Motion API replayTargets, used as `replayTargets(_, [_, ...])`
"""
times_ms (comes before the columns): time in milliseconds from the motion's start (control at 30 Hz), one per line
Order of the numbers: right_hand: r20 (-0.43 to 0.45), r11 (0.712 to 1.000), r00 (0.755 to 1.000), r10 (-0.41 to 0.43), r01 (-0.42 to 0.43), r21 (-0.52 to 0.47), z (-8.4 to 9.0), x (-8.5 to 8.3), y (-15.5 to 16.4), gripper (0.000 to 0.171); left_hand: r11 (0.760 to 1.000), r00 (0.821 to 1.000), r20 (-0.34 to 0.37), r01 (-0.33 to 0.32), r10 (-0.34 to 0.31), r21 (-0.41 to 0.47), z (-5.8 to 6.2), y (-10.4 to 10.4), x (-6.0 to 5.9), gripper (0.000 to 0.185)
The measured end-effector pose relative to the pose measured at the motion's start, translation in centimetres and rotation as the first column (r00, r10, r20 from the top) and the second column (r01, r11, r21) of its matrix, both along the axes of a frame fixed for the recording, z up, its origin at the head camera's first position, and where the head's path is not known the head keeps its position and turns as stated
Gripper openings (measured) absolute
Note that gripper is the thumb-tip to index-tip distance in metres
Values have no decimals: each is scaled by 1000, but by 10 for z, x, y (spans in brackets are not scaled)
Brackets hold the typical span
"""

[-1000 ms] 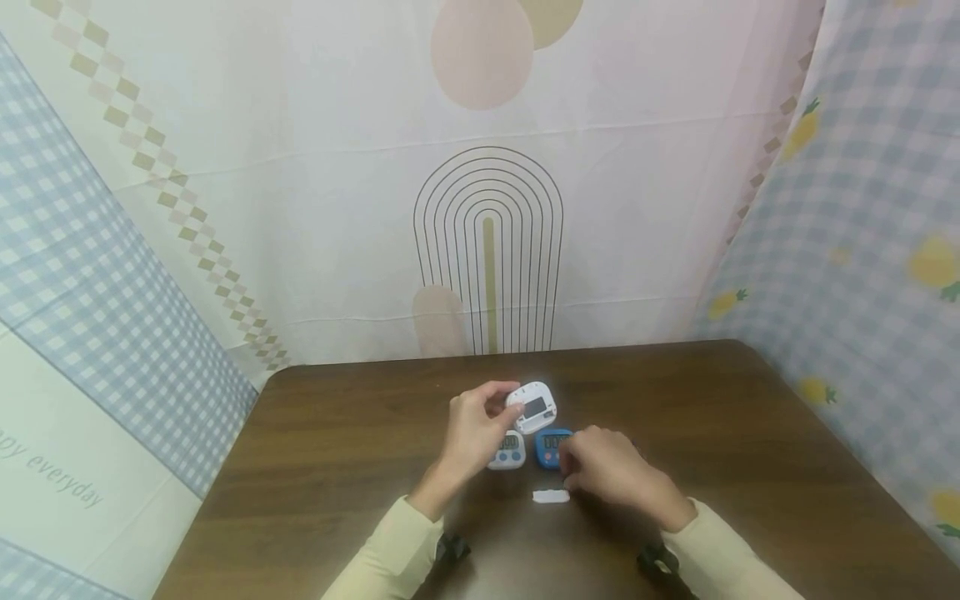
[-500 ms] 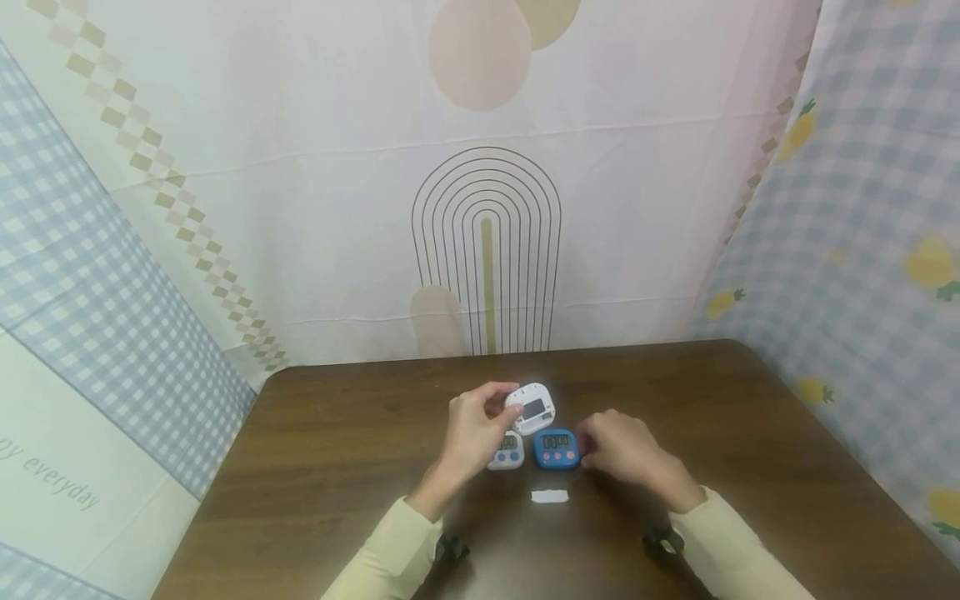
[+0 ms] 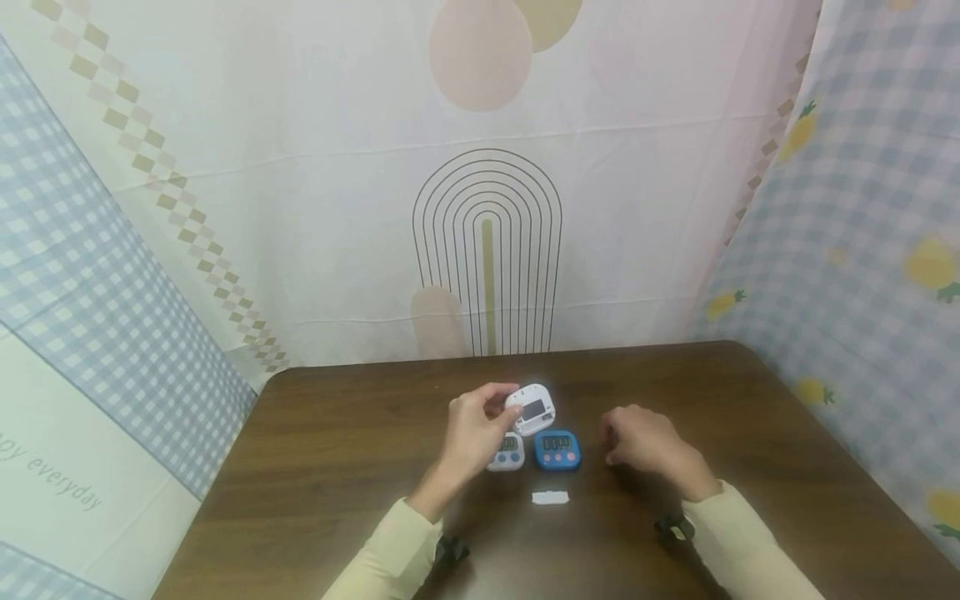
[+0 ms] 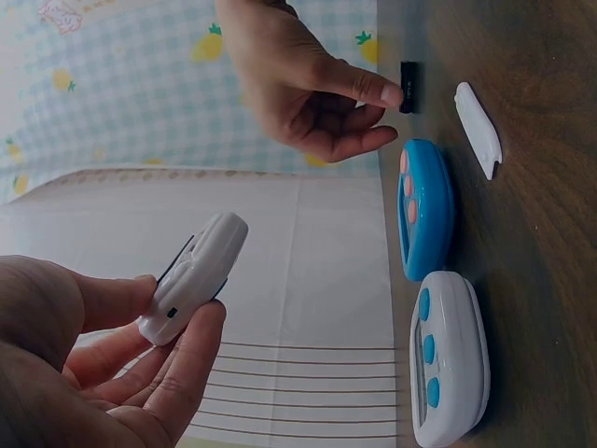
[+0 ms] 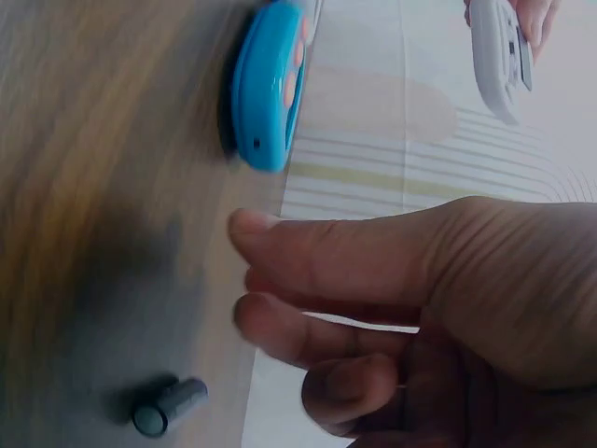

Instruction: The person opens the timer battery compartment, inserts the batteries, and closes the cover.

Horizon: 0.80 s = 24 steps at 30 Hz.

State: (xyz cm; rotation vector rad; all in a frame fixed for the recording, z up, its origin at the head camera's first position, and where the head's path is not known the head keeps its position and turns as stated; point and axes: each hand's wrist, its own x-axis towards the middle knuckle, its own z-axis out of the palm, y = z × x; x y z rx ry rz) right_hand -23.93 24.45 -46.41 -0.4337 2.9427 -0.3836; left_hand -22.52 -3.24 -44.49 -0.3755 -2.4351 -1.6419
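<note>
My left hand (image 3: 472, 429) pinches a white digital timer (image 3: 536, 396) by its left edge, above the table. Its back, with a dark rectangle and an uncovered slot, faces the head camera. Beneath it lie a white timer with blue buttons (image 3: 507, 458), partly hidden by the left hand, and a blue timer with pink buttons (image 3: 557, 457). Nearer me is a small white battery cover (image 3: 551, 497). To the right, my right hand (image 3: 647, 439) hovers with loosely bent fingers and nothing between them. A small dark battery (image 5: 170, 408) lies on the table near those fingers.
The brown wooden table (image 3: 337, 467) has a patterned white cloth (image 3: 337, 208) hanging behind it. Checked cloths hang at the left (image 3: 97, 217) and right (image 3: 847, 275). Dark straps (image 3: 673, 527) sit at both wrists.
My right hand has moved away to the right, from over the blue timer and battery cover, uncovering the blue timer. The left hand keeps the white timer in nearly the same place.
</note>
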Motion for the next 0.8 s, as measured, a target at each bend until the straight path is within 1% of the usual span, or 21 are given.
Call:
replayTargets(167, [21, 1000, 999, -28, 28, 14, 2, -2, 6, 27, 1000, 1000, 0, 0, 0, 3, -1, 0, 0, 26])
replayTargets(433, [15, 997, 998, -58, 58, 50, 7, -3, 14, 27, 1000, 1000, -13, -3, 2, -4, 1, 2, -1, 25])
replayTargets(500, [27, 997, 998, -64, 62, 56, 8, -2, 15, 27, 1000, 1000, -10, -2, 2, -6, 1, 1, -1, 26])
replayTargets(667, [62, 996, 996, -71, 67, 61, 7, -1, 15, 26, 1000, 1000, -5, -1, 1, -7, 0, 1, 0, 26])
replayTargets(800, [58, 996, 996, -72, 68, 62, 5, -2, 18, 26, 1000, 1000, -7, -1, 1, -6, -1, 2, 0, 25])
